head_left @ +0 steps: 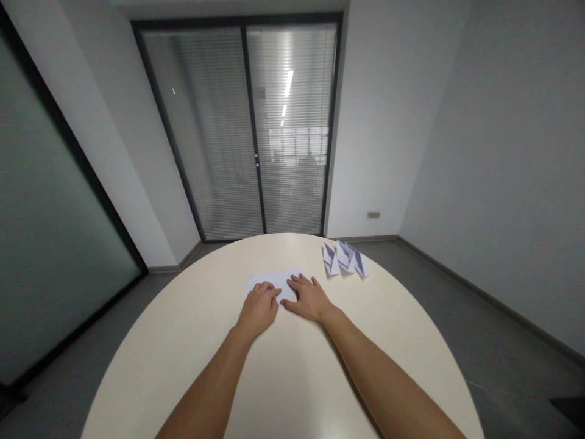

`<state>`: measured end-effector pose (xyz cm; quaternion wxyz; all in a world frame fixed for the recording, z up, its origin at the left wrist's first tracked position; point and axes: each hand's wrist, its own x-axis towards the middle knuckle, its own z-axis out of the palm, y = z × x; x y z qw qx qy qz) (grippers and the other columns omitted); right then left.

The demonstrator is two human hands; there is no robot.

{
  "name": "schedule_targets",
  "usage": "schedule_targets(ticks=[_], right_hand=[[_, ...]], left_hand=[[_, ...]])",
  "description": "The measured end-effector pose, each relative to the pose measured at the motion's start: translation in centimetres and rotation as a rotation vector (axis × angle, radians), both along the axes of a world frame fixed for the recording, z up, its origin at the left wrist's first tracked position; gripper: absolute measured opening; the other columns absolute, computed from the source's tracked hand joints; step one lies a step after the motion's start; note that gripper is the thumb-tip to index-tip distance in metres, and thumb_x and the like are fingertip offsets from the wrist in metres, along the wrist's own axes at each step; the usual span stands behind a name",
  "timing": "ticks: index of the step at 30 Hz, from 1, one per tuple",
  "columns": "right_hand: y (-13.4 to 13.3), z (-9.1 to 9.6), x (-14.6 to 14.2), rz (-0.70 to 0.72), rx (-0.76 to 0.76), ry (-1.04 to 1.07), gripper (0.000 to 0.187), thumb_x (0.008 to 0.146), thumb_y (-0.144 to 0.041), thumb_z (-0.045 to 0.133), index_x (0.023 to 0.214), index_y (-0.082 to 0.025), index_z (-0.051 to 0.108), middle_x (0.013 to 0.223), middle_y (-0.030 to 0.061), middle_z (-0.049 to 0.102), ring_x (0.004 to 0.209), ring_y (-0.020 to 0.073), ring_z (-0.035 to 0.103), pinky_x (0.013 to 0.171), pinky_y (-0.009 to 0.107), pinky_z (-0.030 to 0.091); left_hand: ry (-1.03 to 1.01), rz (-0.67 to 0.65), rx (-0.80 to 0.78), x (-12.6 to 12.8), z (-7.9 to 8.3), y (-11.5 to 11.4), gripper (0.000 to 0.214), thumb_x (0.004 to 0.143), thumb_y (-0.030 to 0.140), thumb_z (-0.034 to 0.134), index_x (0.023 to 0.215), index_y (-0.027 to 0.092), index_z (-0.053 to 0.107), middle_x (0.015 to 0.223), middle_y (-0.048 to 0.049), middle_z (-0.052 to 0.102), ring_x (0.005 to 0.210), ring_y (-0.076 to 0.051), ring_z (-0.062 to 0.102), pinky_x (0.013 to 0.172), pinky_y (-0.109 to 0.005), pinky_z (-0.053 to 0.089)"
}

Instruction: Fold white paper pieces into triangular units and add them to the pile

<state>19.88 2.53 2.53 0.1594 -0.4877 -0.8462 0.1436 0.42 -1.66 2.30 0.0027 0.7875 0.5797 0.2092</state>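
A sheet of white paper (287,281) lies on the round table, partly covered by my hands. My left hand (261,308) rests over its left part, with the fingers slightly bent and laid on the sheet and the thumb beside the index finger. Across the right part, my right hand (311,297) lies flat, fingers spread and thumb pointing left over the near part of the paper. The paper's near edge is mostly hidden under the hands. Beyond my right hand are several folded white paper pieces (346,257) with pointed ends, side by side and partly overlapping.
The cream round table (183,353) curves away on both sides, its far edge close to a glass door (292,183) with blinds. White walls stand behind and to the right. A frosted glass panel (46,213) is on the left, and grey floor (457,305) surrounds the table.
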Motion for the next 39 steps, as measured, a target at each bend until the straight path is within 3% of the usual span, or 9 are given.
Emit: schedule_targets(ticks=[4, 7, 11, 16, 19, 23, 26, 35, 39], right_hand=[[0.0, 0.0, -0.1, -0.003, -0.002, 0.007, 0.073, 0.091, -0.062, 0.057, 0.151, -0.021, 0.048, 0.161, 0.0123, 0.040, 0.152, 0.0349, 0.027, 0.121, 0.061, 0.015], [0.1, 0.1, -0.2, -0.039, 0.028, 0.003, 0.055, 0.097, -0.048, 0.052, 0.145, -0.021, 0.054, 0.157, 0.0115, 0.046, 0.149, 0.0332, 0.034, 0.120, 0.059, 0.020], [0.2, 0.5, -0.2, -0.092, 0.105, -0.016, 0.032, 0.099, -0.036, 0.049, 0.122, -0.022, 0.067, 0.142, 0.0113, 0.061, 0.139, 0.0304, 0.047, 0.116, 0.054, 0.027], [0.0, 0.8, 0.2, -0.100, 0.151, -0.021, 0.024, 0.098, -0.034, 0.052, 0.102, -0.020, 0.070, 0.126, 0.0123, 0.069, 0.132, 0.0295, 0.051, 0.114, 0.052, 0.028], [-0.1, 0.7, 0.2, -0.035, 0.149, -0.025, 0.030, 0.095, -0.042, 0.058, 0.112, -0.019, 0.070, 0.136, 0.0139, 0.064, 0.139, 0.0334, 0.045, 0.116, 0.059, 0.022], [-0.1, 0.5, -0.1, 0.073, 0.073, -0.011, 0.064, 0.089, -0.057, 0.062, 0.141, -0.020, 0.058, 0.154, 0.0159, 0.048, 0.146, 0.0373, 0.036, 0.118, 0.062, 0.018], [-0.1, 0.3, -0.1, 0.096, 0.024, -0.001, 0.076, 0.087, -0.062, 0.062, 0.150, -0.021, 0.050, 0.159, 0.0156, 0.041, 0.149, 0.0379, 0.031, 0.119, 0.063, 0.016], [0.4, -0.1, 0.1, -0.025, 0.049, 0.009, 0.046, 0.097, -0.037, 0.052, 0.139, -0.021, 0.057, 0.155, 0.0140, 0.048, 0.148, 0.0307, 0.036, 0.119, 0.063, 0.014], [0.5, 0.1, 0.3, 0.005, 0.070, 0.021, 0.036, 0.098, -0.033, 0.050, 0.131, -0.022, 0.063, 0.152, 0.0129, 0.052, 0.145, 0.0288, 0.039, 0.118, 0.060, 0.020]], left_hand=[[0.043, -0.015, -0.052, -0.2, -0.7, 0.3, 0.049, 0.094, 0.014, 0.044, 0.139, 0.019, 0.062, 0.152, -0.0106, 0.054, 0.141, -0.025, 0.047, 0.120, -0.045, 0.033], [0.050, -0.019, -0.074, -0.3, -0.8, 0.4, 0.050, 0.094, 0.014, 0.043, 0.141, 0.019, 0.061, 0.153, -0.0106, 0.052, 0.142, -0.025, 0.046, 0.121, -0.046, 0.032], [0.047, -0.017, -0.056, -0.3, -0.7, 0.4, 0.049, 0.094, 0.015, 0.043, 0.139, 0.019, 0.062, 0.151, -0.0102, 0.054, 0.140, -0.025, 0.049, 0.121, -0.044, 0.033], [0.076, -0.012, -0.039, -0.3, -0.5, 0.2, 0.048, 0.095, 0.017, 0.043, 0.138, 0.021, 0.064, 0.149, -0.0095, 0.056, 0.137, -0.026, 0.051, 0.118, -0.043, 0.037], [0.085, 0.000, -0.045, -0.2, -0.4, 0.1, 0.048, 0.096, 0.018, 0.042, 0.140, 0.020, 0.062, 0.151, -0.0106, 0.055, 0.138, -0.026, 0.051, 0.117, -0.045, 0.039], [0.095, 0.019, -0.045, 0.0, -0.2, 0.1, 0.047, 0.097, 0.018, 0.041, 0.140, 0.018, 0.061, 0.151, -0.0118, 0.055, 0.137, -0.026, 0.050, 0.116, -0.045, 0.038], [0.092, 0.027, -0.048, 0.0, 0.0, 0.0, 0.047, 0.098, 0.020, 0.041, 0.140, 0.018, 0.062, 0.151, -0.0114, 0.055, 0.138, -0.026, 0.050, 0.116, -0.044, 0.038], [0.046, 0.004, -0.051, 0.2, 0.9, -0.5, 0.043, 0.095, 0.034, 0.053, 0.134, 0.022, 0.067, 0.138, -0.0111, 0.065, 0.126, -0.030, 0.056, 0.110, -0.046, 0.043], [0.018, -0.038, -0.064, 0.3, 0.5, -0.7, 0.045, 0.093, 0.033, 0.055, 0.135, 0.021, 0.065, 0.146, -0.0110, 0.058, 0.136, -0.028, 0.050, 0.118, -0.045, 0.036]])
